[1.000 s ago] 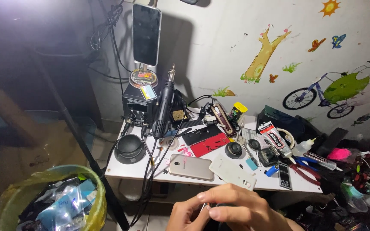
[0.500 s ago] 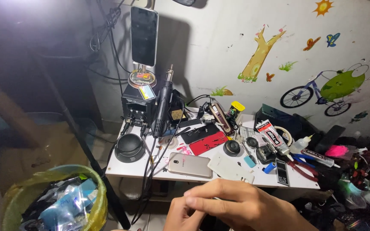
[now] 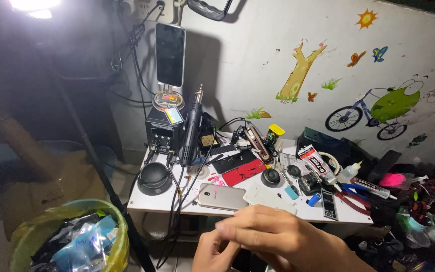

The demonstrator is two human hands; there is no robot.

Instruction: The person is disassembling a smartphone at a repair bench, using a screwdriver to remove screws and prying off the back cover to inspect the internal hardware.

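Where the view meets its near edge, the right hand [image 3: 283, 239] overlaps the left hand [image 3: 217, 252], fingers curled together; whether they pinch anything cannot be told. Beyond them, a gold phone [image 3: 222, 197] lies face down on the white table [image 3: 149, 202]. Left stands a bin [image 3: 66, 242] with a yellow liner. Farther off, a black soldering station [image 3: 164, 132] stands by the wall.

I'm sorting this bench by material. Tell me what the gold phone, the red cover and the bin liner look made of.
Gold phone: seemingly metal, or metallic-painted plastic, with a smooth satin sheen.
Red cover: probably plastic; flat, even colour, dull shine.
Bin liner: thin plastic film, yellow-green, see-through and crinkled over the rim.
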